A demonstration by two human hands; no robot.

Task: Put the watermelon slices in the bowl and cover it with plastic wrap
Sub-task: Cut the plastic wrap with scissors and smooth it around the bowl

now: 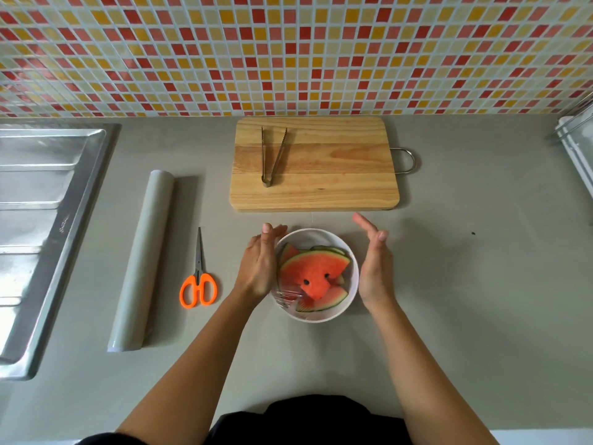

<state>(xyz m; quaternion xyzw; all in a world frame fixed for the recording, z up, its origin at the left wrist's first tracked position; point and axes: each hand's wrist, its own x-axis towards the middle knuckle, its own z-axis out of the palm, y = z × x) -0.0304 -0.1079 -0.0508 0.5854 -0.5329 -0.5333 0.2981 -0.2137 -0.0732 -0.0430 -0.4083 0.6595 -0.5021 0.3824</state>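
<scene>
The watermelon slices (313,276) lie in the white bowl (351,285) near the front edge of the bench, just in front of the cutting board (337,175), and crinkled plastic wrap (287,297) glints over the bowl's near left side, so the covering step looks to be in hand, probably its finish. The left hand (258,266) lies flat against the bowl's left rim, fingers straight, gripping nothing; the right hand (375,268) stands edge-on just beside the right rim, released and apparently apart from it. Next, I judge, the film's edges want pressing down around the rim. No brand or writing is readable on the roll (142,261), scissors (198,284) or tongs (272,155).
</scene>
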